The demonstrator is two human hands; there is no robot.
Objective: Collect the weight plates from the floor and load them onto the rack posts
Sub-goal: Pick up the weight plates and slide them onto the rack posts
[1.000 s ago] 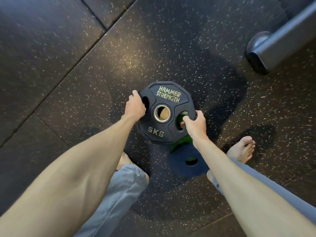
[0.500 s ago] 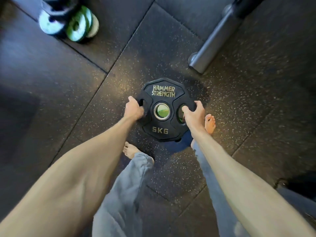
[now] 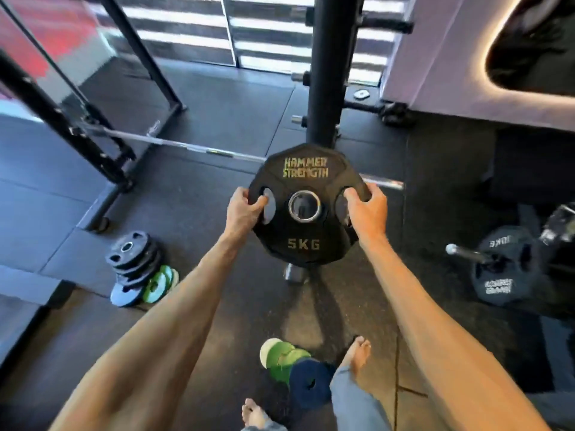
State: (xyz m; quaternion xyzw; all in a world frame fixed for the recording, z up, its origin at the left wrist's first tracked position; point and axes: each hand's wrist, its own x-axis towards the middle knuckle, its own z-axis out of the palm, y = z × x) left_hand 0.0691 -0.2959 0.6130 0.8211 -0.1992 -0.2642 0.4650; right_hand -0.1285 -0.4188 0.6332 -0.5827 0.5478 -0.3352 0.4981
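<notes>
Head view: left hand (image 3: pixel 245 209) and right hand (image 3: pixel 365 209) grip 5 kg plate (image 3: pixel 306 234) before rack upright (image 3: pixel 325 73); unloaded plates (image 3: pixel 133 269) remain on floor beside it.

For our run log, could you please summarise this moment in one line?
5KG plate: held up | left hand, right hand: gripping its slots | rack upright: ahead

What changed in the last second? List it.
The 5 kg plate rose from near the floor and is now before the rack upright. Left hand and right hand keep their grip in its side holes. The green plate and blue plate stay on the floor.
</notes>
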